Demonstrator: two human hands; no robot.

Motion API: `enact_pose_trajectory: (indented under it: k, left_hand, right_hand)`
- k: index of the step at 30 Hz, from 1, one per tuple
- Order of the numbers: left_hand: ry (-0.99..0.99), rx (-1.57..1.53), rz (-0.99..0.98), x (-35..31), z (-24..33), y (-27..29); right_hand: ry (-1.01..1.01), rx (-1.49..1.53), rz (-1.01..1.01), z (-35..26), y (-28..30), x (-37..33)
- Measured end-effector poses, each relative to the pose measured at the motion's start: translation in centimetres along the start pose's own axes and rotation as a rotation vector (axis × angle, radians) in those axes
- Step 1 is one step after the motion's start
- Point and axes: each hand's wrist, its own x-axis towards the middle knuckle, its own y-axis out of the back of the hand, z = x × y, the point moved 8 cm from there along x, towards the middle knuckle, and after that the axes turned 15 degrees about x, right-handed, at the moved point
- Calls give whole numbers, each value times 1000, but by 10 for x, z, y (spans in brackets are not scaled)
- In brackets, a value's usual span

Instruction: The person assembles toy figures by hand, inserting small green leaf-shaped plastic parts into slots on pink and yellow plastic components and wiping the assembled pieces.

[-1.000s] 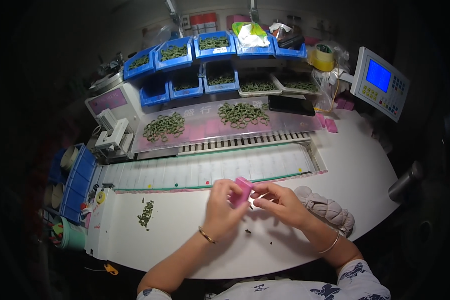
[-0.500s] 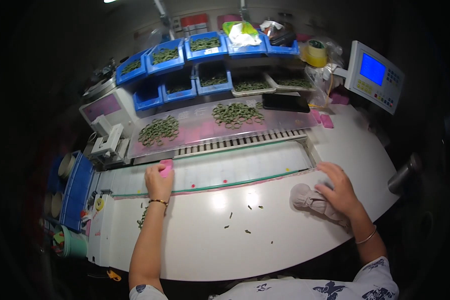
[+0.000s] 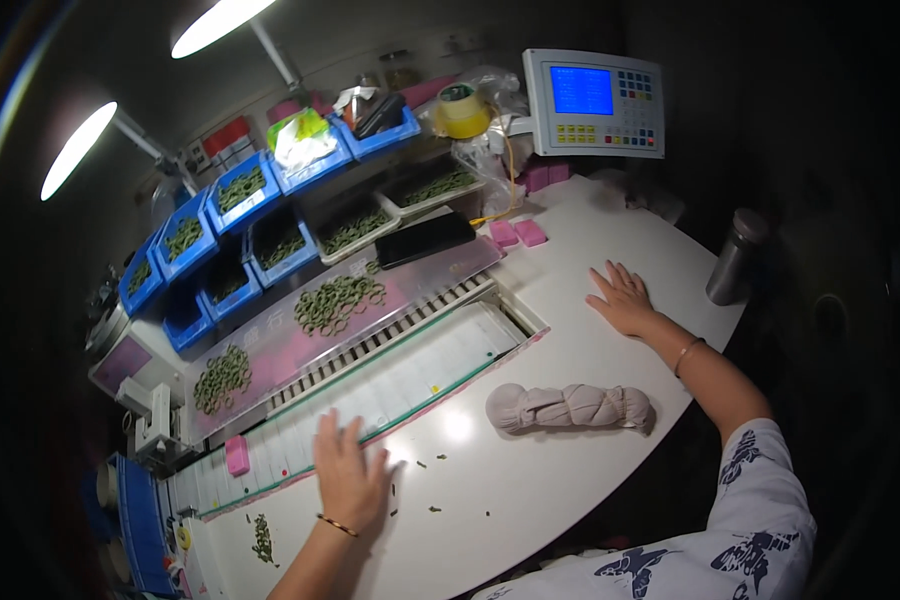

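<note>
Evidently both hands (image 3: pixel 353 476) (image 3: pixel 624 302) are spread and empty (pale lettering (image 3: pixel 276 318) marks the translucent panel (image 3: pixel 272 358)).

A belt (image 3: pixel 410 385) runs across the table (image 3: pixel 570 480), a packet (image 3: pixel 237 455) on its left part. Behind it, a sheet (image 3: pixel 400 285) bears two heaps (image 3: pixel 338 303) of rings, with bins (image 3: pixel 320 175) farther back. The left hand (image 3: pixel 352 480) is by the belt's near edge. Right of the belt, the right hand (image 3: pixel 625 302) is between a cloth roll (image 3: pixel 570 408), before it, and two blocks (image 3: pixel 530 232), behind.
</note>
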Motion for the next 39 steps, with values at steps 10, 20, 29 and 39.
enact_pose_trajectory:
  k: [10,20,29,39]
  left_hand:
    - [-769,-94,-106,-8,188,13]
    - [-893,-187,-496,-88,187,-10]
    - [-634,78,-405,-183,121,30]
    - [-614,3,-376,-175,118,23]
  right_hand:
    - [138,50,81,-22,-11,53]
    - [137,69,197,-3,-7,95]
    - [109,89,185,8,-1,100]
    - [72,61,128,3,-6,70]
